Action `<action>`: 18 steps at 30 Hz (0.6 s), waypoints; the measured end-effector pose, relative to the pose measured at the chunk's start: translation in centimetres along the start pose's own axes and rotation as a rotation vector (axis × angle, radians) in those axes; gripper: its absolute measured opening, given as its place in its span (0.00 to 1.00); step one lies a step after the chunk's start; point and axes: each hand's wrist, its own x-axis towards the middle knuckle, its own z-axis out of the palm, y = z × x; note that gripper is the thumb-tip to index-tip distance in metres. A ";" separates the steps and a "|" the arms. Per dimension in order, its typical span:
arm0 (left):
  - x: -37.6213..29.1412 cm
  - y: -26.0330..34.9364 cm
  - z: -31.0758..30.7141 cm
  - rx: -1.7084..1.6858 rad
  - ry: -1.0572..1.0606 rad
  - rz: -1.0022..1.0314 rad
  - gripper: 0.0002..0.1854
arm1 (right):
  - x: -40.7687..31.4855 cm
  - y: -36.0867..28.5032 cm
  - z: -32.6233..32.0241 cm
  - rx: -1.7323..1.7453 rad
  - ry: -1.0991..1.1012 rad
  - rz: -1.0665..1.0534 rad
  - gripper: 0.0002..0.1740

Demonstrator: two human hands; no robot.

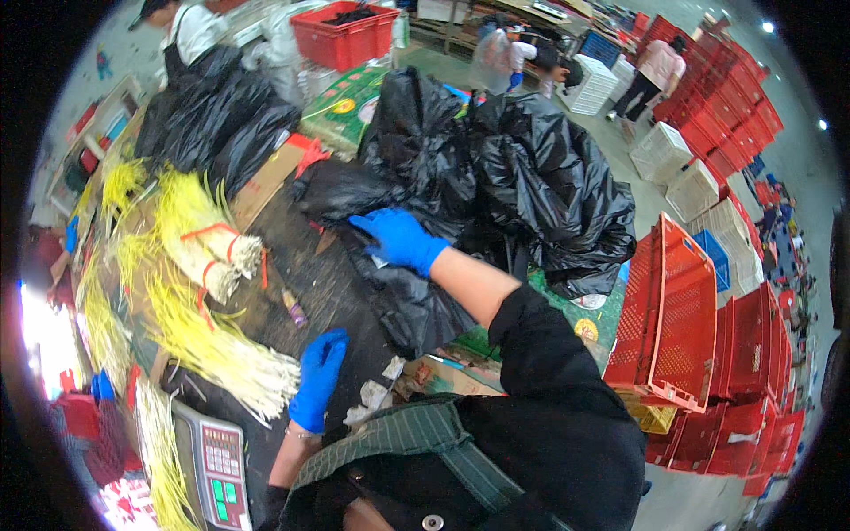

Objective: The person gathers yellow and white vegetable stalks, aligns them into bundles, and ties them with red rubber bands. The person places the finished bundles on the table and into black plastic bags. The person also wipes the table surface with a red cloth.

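Observation:
My right hand [402, 240], in a blue glove, lies on a crumpled black plastic bag [425, 312] at the middle of the dark tabletop [275, 338]. Whether its fingers pinch the plastic cannot be told. Nearer my body, my left hand [317, 381], gloved too, is beside the white stalk ends of a loose pile of yellow chives [222, 348]; it appears to hold nothing. Beyond that pile, yellow chive bundles [212, 255] are bound with red ties. A small roll or tube with a purple band [293, 308] lies between the bundles and the bag.
Large black bags [544, 179] heap up at the far side. A digital scale [222, 458] with lit green displays stands at lower left beside more chives [156, 445]. Red crates [654, 318] are stacked at right. Another person's gloved hand [103, 385] shows at left; several people are around.

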 end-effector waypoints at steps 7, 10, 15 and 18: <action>-3.0 -0.2 -0.3 -0.115 -0.036 -0.047 0.15 | 5.3 6.3 -5.8 0.046 0.192 0.499 0.27; -3.8 -0.9 -0.7 -0.132 -0.017 -0.087 0.15 | 1.2 1.7 -4.2 0.137 0.040 0.368 0.23; -2.5 -2.1 -0.5 -0.224 -0.044 -0.119 0.15 | -8.9 -4.0 4.5 0.173 -0.001 0.565 0.18; -1.2 -1.4 -0.6 -0.171 -0.085 -0.037 0.16 | -9.6 -1.7 4.8 0.587 0.175 0.625 0.16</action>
